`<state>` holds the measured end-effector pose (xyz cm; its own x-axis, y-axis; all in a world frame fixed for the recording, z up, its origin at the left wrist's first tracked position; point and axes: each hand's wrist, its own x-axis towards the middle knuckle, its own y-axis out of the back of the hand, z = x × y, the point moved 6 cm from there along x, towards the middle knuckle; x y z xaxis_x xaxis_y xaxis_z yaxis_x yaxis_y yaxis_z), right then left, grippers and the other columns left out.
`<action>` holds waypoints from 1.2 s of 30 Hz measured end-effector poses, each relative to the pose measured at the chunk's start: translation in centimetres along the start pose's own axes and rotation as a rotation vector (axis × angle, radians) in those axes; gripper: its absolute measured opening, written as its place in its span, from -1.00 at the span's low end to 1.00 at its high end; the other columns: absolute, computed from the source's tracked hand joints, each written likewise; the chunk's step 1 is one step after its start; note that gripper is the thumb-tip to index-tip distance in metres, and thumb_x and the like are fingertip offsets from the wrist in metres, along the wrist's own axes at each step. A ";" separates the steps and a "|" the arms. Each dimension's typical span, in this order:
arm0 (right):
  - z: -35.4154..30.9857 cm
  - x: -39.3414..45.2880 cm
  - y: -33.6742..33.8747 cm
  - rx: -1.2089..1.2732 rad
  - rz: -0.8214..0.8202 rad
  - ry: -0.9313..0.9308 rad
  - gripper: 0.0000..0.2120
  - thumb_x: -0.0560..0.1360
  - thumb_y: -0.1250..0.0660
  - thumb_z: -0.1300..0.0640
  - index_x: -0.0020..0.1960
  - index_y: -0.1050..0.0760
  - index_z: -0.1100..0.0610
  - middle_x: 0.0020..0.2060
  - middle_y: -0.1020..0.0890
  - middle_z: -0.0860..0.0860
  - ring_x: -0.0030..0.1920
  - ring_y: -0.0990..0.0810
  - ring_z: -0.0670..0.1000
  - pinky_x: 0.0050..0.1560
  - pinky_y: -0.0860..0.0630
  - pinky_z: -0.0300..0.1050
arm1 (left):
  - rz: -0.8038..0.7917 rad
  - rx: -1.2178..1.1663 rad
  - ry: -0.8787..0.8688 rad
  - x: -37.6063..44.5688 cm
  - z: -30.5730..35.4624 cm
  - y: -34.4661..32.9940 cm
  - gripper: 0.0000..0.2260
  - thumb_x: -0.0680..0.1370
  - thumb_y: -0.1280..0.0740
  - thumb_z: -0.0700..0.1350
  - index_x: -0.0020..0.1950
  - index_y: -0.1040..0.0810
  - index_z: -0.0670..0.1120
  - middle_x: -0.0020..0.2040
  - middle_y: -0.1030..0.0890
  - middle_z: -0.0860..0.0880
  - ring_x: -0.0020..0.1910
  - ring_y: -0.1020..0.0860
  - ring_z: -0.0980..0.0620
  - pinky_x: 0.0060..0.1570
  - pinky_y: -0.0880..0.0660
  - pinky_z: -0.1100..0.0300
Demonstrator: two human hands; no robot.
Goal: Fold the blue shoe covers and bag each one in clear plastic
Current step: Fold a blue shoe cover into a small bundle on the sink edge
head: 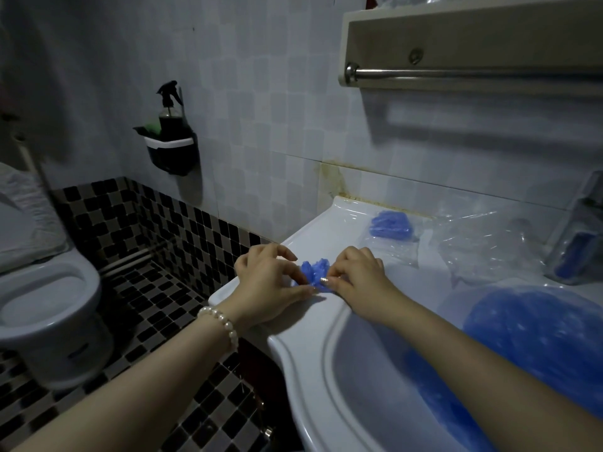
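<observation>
I see my left hand (270, 282), pearl bracelet (222, 324) at the wrist, and my right hand (357, 278) meeting on the sink rim (303, 347). Both pinch a small crumpled blue shoe cover (312, 272) between curled fingertips, one hand at each end, pressing it to the ledge. Further back, a bagged shoe cover (391, 226) lies near the wall, with loose clear plastic bags (483, 236) beside it.
</observation>
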<state>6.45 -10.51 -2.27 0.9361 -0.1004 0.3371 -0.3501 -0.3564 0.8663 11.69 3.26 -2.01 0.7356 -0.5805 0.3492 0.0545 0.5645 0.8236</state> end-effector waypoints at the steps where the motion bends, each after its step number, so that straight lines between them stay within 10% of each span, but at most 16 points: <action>1: 0.2 0.0 -0.1 -0.003 -0.007 -0.032 -0.83 0.56 -0.24 0.01 -0.05 -0.56 0.06 0.01 -0.44 -0.03 0.13 -0.34 0.01 0.08 -0.18 -0.14 | -0.018 -0.002 0.006 0.0 0.0 -0.1 -0.89 0.39 -0.42 0.19 -0.24 -0.54 0.22 0.08 -0.37 0.20 0.15 -0.17 0.19 0.01 0.04 0.27; 7: -0.2 -1.4 0.7 0.047 0.265 0.033 -0.88 0.36 -0.49 -0.01 -0.17 -0.62 0.00 -0.15 -0.47 -0.08 -0.02 -0.40 -0.03 -0.09 -0.11 -0.17 | -0.059 0.000 0.152 0.7 -0.6 -0.5 -0.82 0.44 -0.40 0.12 -0.30 -0.55 0.09 0.02 -0.41 0.15 0.21 -0.24 0.09 0.12 -0.04 0.18; 16: 0.0 0.0 0.1 0.080 -0.030 -0.061 -0.81 0.51 -0.34 -0.02 0.00 -0.61 0.07 -0.01 -0.41 -0.07 0.07 -0.27 -0.07 0.20 -0.25 -0.12 | 0.083 0.062 0.093 0.1 -0.3 0.5 -0.84 0.39 -0.42 0.18 -0.11 -0.67 0.16 0.12 -0.37 0.16 0.26 -0.21 0.07 0.11 0.00 0.19; 19: 0.6 0.2 -0.1 0.098 -0.084 -0.152 -0.80 0.54 -0.27 0.01 -0.23 -0.50 0.03 0.02 -0.47 0.01 0.16 -0.34 0.05 0.11 -0.23 -0.12 | 0.081 0.088 0.003 -0.2 0.2 0.4 -0.77 0.35 -0.43 0.23 -0.10 -0.68 0.15 0.10 -0.34 0.18 0.25 -0.19 0.09 0.08 0.05 0.25; 25: -0.6 -1.2 0.8 -0.038 0.224 0.095 -0.85 0.39 -0.39 -0.03 -0.14 -0.64 0.02 -0.12 -0.46 -0.05 -0.01 -0.40 0.01 -0.06 -0.18 -0.10 | -0.006 0.066 0.104 0.5 -0.1 -0.2 -0.85 0.46 -0.38 0.12 -0.17 -0.65 0.07 0.04 -0.39 0.13 0.25 -0.21 0.06 0.02 0.04 0.24; 36: -0.2 0.4 -0.2 0.016 -0.101 -0.061 -0.84 0.54 -0.27 -0.03 -0.01 -0.58 0.01 0.01 -0.40 -0.06 0.19 -0.29 0.00 0.12 -0.17 -0.15 | 0.152 0.111 -0.042 -0.2 0.1 0.3 -0.82 0.44 -0.37 0.19 -0.11 -0.67 0.14 0.14 -0.43 0.14 0.27 -0.23 0.05 0.10 0.06 0.23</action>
<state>6.91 -10.28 -2.17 0.9671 -0.1189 0.2250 -0.2537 -0.3825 0.8884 11.46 3.46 -1.77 0.7009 -0.5189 0.4893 -0.1316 0.5801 0.8038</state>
